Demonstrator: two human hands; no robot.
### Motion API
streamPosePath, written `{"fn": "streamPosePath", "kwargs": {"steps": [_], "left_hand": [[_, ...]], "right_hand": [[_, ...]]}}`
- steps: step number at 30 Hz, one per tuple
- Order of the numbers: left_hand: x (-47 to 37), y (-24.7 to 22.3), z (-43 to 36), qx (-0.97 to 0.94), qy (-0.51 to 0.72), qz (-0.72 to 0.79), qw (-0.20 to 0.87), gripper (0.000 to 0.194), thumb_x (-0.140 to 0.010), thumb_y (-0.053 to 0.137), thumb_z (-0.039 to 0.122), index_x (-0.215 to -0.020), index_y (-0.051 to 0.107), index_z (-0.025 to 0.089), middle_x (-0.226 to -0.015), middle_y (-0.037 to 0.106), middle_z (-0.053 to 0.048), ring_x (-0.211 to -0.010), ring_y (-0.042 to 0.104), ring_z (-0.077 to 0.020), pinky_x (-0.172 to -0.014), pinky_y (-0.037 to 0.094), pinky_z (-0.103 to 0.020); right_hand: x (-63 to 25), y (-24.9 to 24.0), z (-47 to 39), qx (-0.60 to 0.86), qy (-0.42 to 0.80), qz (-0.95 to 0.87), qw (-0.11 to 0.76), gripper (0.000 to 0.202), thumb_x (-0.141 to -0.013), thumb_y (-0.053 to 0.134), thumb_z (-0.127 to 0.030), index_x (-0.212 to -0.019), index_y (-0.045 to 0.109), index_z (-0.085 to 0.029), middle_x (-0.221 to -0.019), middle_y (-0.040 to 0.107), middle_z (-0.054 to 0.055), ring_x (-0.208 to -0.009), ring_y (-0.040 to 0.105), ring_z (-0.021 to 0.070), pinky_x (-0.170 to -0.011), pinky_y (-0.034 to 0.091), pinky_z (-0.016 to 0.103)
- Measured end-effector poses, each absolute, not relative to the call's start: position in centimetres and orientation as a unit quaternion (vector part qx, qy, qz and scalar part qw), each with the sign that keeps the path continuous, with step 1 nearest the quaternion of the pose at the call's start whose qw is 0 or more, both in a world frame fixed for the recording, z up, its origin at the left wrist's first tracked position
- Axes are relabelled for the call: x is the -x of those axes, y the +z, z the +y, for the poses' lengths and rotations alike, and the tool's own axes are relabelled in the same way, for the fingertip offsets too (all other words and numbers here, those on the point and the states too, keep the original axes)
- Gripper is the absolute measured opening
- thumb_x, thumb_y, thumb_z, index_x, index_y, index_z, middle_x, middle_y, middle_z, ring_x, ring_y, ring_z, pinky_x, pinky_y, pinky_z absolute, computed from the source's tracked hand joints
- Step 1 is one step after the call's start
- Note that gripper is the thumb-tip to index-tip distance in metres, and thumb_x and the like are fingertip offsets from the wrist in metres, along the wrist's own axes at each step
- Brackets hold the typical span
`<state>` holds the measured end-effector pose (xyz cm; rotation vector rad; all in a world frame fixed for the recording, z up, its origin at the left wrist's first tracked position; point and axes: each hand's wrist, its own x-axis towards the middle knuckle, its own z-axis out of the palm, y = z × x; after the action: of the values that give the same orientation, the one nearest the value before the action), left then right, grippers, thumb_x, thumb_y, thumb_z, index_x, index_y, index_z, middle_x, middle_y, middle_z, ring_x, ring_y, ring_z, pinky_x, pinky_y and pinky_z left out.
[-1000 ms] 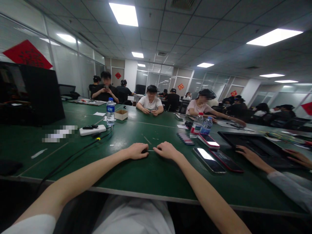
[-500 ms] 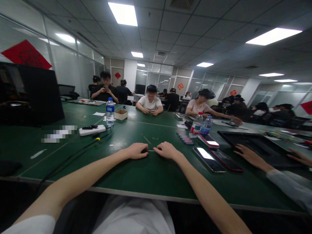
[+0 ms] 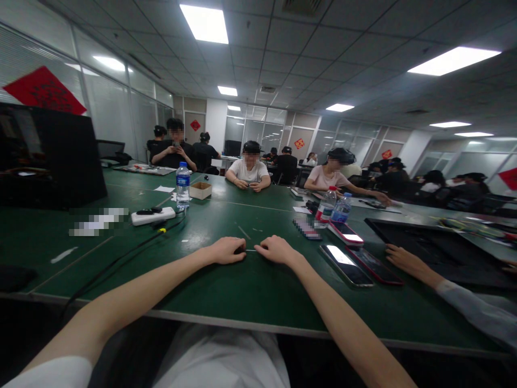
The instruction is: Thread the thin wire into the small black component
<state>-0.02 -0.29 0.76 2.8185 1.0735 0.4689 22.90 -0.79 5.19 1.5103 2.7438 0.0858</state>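
Note:
My left hand (image 3: 228,250) rests low over the green table (image 3: 218,296), its fingers curled inward and pressed together. Opposite it, my right hand (image 3: 276,249) is closed in much the same way, thumb side facing the left hand. In the narrow gap between both sets of fingertips shows a short, thin whitish line (image 3: 251,250). Whether the fingers hold it or it is a mark on the tabletop, I cannot tell. Nearest to my right hand lie a phone with a lit screen (image 3: 346,265) and a red-edged phone (image 3: 375,266).
Left of my arms are a white power strip (image 3: 153,216) with a black cable, a water bottle (image 3: 183,186) and a small open box (image 3: 201,190). Two bottles (image 3: 326,207) stand right. A neighbour's hand (image 3: 410,261) touches a black tray (image 3: 440,253). People sit across the table.
My hands have stayed in place. At right, the neighbour's hands and the black tray have shifted slightly. The person in pink across the table has drawn the reaching arm back a little.

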Motion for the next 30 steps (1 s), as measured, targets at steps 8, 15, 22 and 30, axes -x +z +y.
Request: {"fn": "streamPosePath", "kwargs": {"steps": [8,15,22,30], "left_hand": [[0.0,0.56,-0.02,-0.924,0.159,0.346,0.029,0.024,-0.088,0.048,0.04,-0.102,0.053,0.021,-0.097,0.065,-0.005,-0.088,0.061,-0.0207,-0.076,0.044,-0.03],[-0.11,1.02,-0.21,-0.925,0.154,0.346,0.026,0.023,-0.088,0.048,0.039,-0.102,0.052,0.021,-0.099,0.064,-0.005,-0.089,0.061,-0.021,-0.076,0.045,-0.03],[-0.19,1.4,-0.53,-0.925,0.153,0.346,0.031,0.024,-0.088,0.048,0.04,-0.102,0.052,0.022,-0.098,0.064,-0.005,-0.087,0.061,-0.0208,-0.074,0.045,-0.03],[-0.22,1.52,-0.74,-0.923,0.149,0.352,0.032,0.024,-0.088,0.049,0.04,-0.102,0.053,0.021,-0.098,0.064,-0.006,-0.088,0.061,-0.021,-0.075,0.045,-0.03]], "right_hand": [[-22.82,5.34,-0.79,-0.485,0.043,0.874,0.007,0.06,-0.092,0.028,-0.06,-0.082,0.071,-0.019,-0.081,0.07,0.009,-0.071,0.062,0.0181,-0.063,0.04,0.024],[-22.73,5.6,-0.89,-0.485,0.048,0.873,-0.003,0.058,-0.092,0.031,-0.059,-0.078,0.07,-0.018,-0.08,0.069,0.009,-0.071,0.063,0.018,-0.06,0.04,0.023],[-22.77,5.74,-1.12,-0.475,0.07,0.877,-0.015,0.059,-0.091,0.031,-0.059,-0.073,0.07,-0.018,-0.075,0.069,0.008,-0.066,0.062,0.017,-0.059,0.04,0.023],[-22.88,5.71,-1.14,-0.474,0.057,0.878,-0.016,0.061,-0.091,0.03,-0.06,-0.076,0.071,-0.018,-0.075,0.069,0.008,-0.067,0.061,0.0167,-0.064,0.041,0.024]]}}
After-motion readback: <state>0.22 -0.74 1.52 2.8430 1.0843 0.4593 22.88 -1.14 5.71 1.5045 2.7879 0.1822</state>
